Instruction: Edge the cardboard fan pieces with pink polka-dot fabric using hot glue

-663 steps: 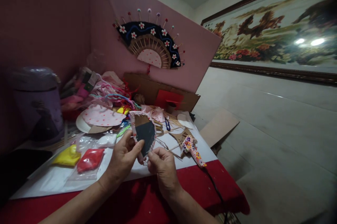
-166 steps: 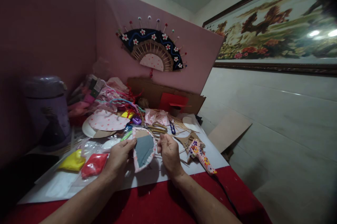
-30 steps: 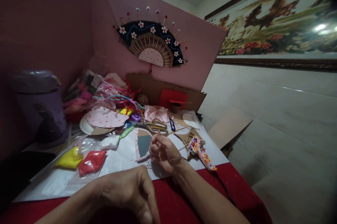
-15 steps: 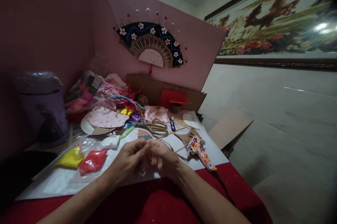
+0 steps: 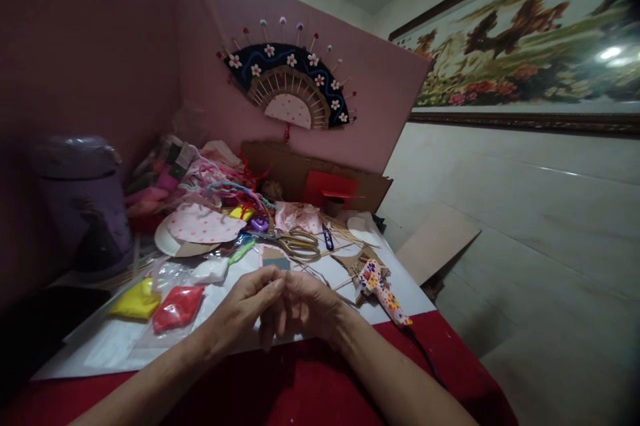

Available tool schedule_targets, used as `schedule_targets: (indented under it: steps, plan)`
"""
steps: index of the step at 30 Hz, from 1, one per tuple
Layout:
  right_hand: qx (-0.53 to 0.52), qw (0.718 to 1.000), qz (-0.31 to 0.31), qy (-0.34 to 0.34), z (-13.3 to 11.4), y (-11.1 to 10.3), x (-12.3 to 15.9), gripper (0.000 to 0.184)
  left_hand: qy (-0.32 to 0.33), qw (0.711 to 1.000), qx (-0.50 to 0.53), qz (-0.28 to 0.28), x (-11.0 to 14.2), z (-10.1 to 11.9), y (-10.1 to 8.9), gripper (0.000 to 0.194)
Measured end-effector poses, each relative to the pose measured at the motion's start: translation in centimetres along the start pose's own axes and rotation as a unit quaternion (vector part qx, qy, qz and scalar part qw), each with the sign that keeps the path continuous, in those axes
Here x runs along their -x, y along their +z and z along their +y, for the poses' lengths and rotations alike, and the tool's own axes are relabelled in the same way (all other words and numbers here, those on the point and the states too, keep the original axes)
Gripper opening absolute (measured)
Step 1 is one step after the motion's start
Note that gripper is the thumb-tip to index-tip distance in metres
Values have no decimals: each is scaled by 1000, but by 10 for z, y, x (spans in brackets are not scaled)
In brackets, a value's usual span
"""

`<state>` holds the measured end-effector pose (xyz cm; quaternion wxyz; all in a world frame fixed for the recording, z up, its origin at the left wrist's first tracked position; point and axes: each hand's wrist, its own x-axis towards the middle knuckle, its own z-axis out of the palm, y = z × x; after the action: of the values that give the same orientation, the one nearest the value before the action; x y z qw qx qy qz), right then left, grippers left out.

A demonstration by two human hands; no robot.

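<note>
My left hand [image 5: 243,311] and my right hand [image 5: 313,306] meet over the white sheet [image 5: 225,293] near the table's front edge. The left thumb and forefinger are pinched together against the right hand's fingers; what they pinch is too small to see. The right hand's fingers hang loose and slightly apart, pointing down at the sheet. Just beyond the hands, the top of a pink-edged cardboard piece with a grey panel [image 5: 274,257] pokes out; the rest is hidden under my hands.
A floral glue gun [image 5: 377,286] lies right of my hands, with scissors [image 5: 299,243] and a blue clip [image 5: 327,237] behind. Yellow [image 5: 135,299] and red [image 5: 177,306] packets lie left, beside a purple jar [image 5: 83,199]. A decorated fan [image 5: 290,83] hangs on the pink board.
A second ago the left hand was low near the camera and the right hand was over the cardboard piece. The hands have since come together, and the right fingers now droop.
</note>
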<state>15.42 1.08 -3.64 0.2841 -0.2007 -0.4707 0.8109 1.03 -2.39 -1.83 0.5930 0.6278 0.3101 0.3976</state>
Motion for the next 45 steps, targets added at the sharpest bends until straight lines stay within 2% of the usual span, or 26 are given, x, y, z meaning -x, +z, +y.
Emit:
schedule_targets:
  steps: [5, 18, 22, 26, 32, 41, 45]
  plan:
    - [-3, 1000, -12, 20, 2, -6, -2, 48, -9, 1000, 7, 1, 0, -1, -1, 32]
    - [-17, 1000, -11, 6, 1, -4, 0, 47, 4, 1000, -2, 10, -1, -1, 2, 33]
    - [2, 999, -29, 19, 2, -6, -1, 50, 6, 1000, 5, -6, 0, 1, 1, 30]
    - [-4, 1000, -17, 12, 1, -3, 0, 51, 14, 1000, 8, -14, 0, -2, 0, 28]
    - [-16, 1000, 22, 13, 3, -3, 0, 52, 10, 999, -20, 22, -1, -5, 2, 29]
    - [-17, 1000, -7, 1, 5, -4, -1, 50, 12, 1000, -9, 7, -1, -5, 1, 29]
    - [-21, 999, 29, 1, 4, -2, 0, 48, 13, 999, -16, 24, -1, -5, 2, 30]
